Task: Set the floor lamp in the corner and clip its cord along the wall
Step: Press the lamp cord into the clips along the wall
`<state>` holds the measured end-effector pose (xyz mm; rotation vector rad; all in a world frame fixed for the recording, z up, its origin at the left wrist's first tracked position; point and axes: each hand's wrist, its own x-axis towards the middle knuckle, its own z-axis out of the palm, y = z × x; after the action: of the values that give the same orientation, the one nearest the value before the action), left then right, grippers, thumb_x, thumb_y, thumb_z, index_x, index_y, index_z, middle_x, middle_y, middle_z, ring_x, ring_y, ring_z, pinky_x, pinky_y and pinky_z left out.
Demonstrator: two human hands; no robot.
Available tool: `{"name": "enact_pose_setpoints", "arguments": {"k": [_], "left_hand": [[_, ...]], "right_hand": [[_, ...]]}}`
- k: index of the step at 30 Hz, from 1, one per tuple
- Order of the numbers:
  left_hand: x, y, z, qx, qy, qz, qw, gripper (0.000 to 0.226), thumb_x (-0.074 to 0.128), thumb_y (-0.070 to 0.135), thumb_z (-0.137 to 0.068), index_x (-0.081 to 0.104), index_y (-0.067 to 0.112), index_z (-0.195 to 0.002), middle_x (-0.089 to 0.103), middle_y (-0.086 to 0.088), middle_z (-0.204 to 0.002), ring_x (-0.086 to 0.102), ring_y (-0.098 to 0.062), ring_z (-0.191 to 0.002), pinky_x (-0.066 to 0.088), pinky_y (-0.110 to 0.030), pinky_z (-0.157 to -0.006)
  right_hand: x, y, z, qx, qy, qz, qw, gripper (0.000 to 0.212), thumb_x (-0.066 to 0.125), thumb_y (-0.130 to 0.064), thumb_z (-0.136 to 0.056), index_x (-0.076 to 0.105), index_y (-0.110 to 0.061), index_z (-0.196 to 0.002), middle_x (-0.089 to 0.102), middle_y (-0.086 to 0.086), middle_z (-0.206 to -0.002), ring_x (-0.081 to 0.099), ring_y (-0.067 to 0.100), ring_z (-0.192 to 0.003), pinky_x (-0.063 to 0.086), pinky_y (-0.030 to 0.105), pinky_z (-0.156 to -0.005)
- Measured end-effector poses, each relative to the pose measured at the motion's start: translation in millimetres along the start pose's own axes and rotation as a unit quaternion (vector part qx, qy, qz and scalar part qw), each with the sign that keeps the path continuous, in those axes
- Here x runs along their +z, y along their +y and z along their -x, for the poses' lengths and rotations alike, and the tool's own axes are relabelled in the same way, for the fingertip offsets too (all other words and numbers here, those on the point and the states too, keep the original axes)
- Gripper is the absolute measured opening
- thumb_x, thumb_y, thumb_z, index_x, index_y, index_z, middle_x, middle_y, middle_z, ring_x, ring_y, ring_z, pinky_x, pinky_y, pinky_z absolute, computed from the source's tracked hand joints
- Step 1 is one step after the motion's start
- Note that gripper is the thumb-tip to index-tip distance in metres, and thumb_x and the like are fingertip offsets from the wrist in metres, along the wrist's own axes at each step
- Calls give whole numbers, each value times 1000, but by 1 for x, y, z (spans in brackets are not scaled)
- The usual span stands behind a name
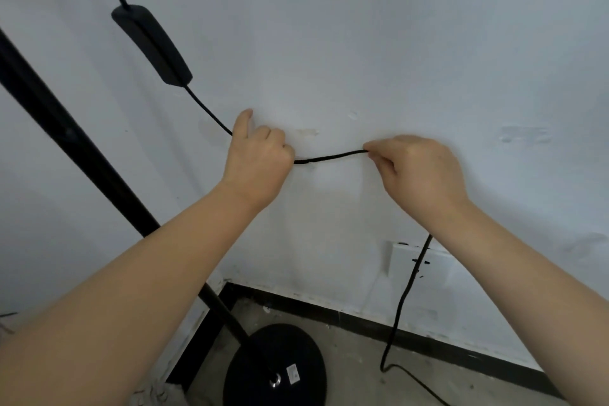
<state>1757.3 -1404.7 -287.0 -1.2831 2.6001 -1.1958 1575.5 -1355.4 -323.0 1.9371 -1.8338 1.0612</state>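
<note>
Both hands [258, 161] [418, 171] pinch the cord [329, 157]; base label [292, 374] unreadable.

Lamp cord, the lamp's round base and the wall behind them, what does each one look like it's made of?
The cord looks braided or fabric-sleeved: matte black with a faintly rough surface, though plain rubber is possible. The round base looks like black-painted metal, smooth with a dull sheen and a shiny fitting, but that is uncertain. The wall looks like painted plaster, matte white with scuffs and patchy marks.

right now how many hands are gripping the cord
2. The left hand pinches the cord against the wall below the inline switch; the right hand pinches it further right, above the outlet.
</note>
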Motion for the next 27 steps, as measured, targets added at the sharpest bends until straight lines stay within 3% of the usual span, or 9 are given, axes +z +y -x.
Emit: {"name": "enact_pose_setpoints", "arguments": {"k": [4, 7, 11, 12, 15, 19, 21, 23, 27], "left_hand": [[5, 7, 9, 25, 55, -16, 998, 24, 68, -12, -29, 61, 8, -39, 53, -4, -38, 55, -22, -39, 55, -58, -73], [11, 8, 5, 28, 88, -13, 996, 22, 65, -13, -32, 59, 7, -41, 54, -6, -41, 55, -23, -41, 55, -56, -76], [22, 15, -3, -15, 167, 35, 985, 20, 65, -12, -44, 67, 4, -55, 65, -10, -55, 62, -26, -51, 51, -58, -80], [24, 19, -2, -22, 184, 67, 980, 20, 64, -11, -48, 68, 3, -61, 67, -12, -60, 64, -27, -55, 52, -57, -80], [22, 42, -4, 36, 217, 183, 958, 24, 59, -9, -56, 70, -2, -76, 70, -16, -68, 67, -31, -62, 56, -42, -72], [0, 80, -15, 160, 183, 261, 934, 24, 49, 3, -74, 71, -3, -82, 71, -17, -70, 68, -29, -63, 57, -34, -63], [-11, 94, -25, 184, 85, 297, 933, 20, 51, 7, -84, 68, -4, -87, 70, -20, -77, 66, -32, -72, 54, -35, -65], [-14, 105, -34, 178, 47, 319, 930, 23, 50, 14, -91, 65, -3, -94, 68, -21, -87, 63, -34, -82, 50, -39, -69], [-24, 124, -40, 180, 177, 352, 901, 25, 54, 14, -83, 70, -5, -78, 66, -21, -63, 64, -32, -58, 54, -35, -53]], "right_hand": [[9, 11, 27, -18, -9, 36, 999, 25, 68, 11, -64, 71, -1, -86, 66, 22, -57, 62, 36, -45, 50, 38, -38], [16, 23, 42, -16, -1, 37, 999, 31, 72, 11, -60, 71, -1, -88, 67, 20, -55, 61, 33, -41, 51, 37, -32], [19, 27, 54, 38, -56, -69, 995, 22, 57, 0, -80, 68, -2, -98, 72, 21, -73, 68, 32, -63, 57, 35, -58], [18, 29, 58, 93, -92, -126, 983, 18, 55, -5, -85, 70, -7, -94, 73, 17, -73, 67, 23, -66, 52, 25, -64], [5, 41, 73, 228, -192, -271, 915, 33, 49, -17, -90, 61, -29, -62, 60, -10, -47, 46, -2, -35, 35, 5, -42], [-30, 60, 83, 346, -216, -401, 820, 20, 49, -8, -88, 62, -19, -78, 48, -12, -31, 37, 2, -29, 46, 10, -47], [-52, 69, 82, 408, -211, -423, 781, 14, 53, -6, -85, 61, -15, -77, 44, -12, -29, 35, 3, -27, 51, 16, -45], [-70, 79, 82, 424, -214, -389, 790, 13, 58, -9, -83, 60, -14, -71, 43, -13, -27, 35, 3, -26, 48, 16, -38], [-95, 87, 80, 341, -154, -258, 891, 23, 62, -16, -80, 59, -23, -59, 50, -18, -32, 40, 2, -27, 41, 14, -41]]}}
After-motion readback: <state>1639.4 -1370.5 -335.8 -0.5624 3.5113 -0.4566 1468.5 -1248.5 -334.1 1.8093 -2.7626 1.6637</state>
